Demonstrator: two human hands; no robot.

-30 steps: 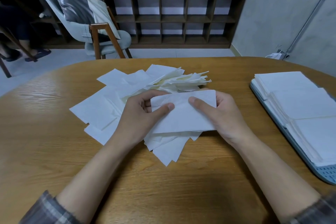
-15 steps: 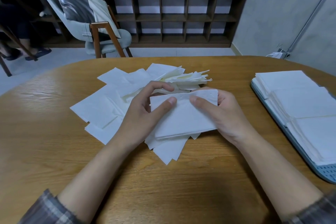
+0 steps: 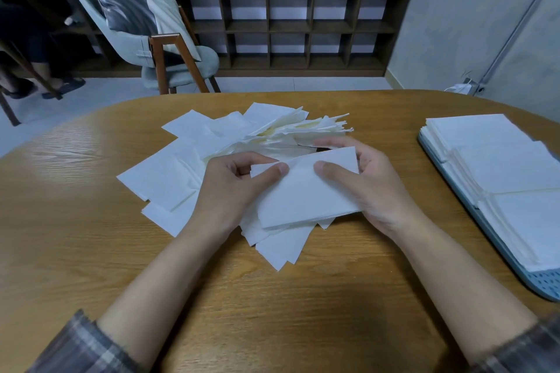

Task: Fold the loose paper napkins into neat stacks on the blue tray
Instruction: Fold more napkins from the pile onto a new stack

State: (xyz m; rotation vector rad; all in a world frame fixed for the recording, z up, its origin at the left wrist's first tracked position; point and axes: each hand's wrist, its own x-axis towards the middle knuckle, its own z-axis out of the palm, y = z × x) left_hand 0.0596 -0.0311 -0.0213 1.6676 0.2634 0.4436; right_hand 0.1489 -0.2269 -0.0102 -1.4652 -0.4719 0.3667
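Observation:
A folded white napkin is held a little above the table between both hands. My left hand pinches its upper left corner with thumb on top. My right hand grips its right edge, thumb lying across the top face. Under and behind them spreads a loose pile of white napkins, some flat, some crumpled toward the back. At the right edge of the table sits the blue tray, carrying three neat stacks of folded napkins in a row.
The round wooden table has bare wood to the left and in front of the pile. Beyond it stand a grey chair with a cushion and a dark shelf unit with potted plants on top.
Both hands have lifted the napkin slightly and tilted it, its right side now higher. My left fingers have curled closer round the upper left corner. The pile and tray stayed put.

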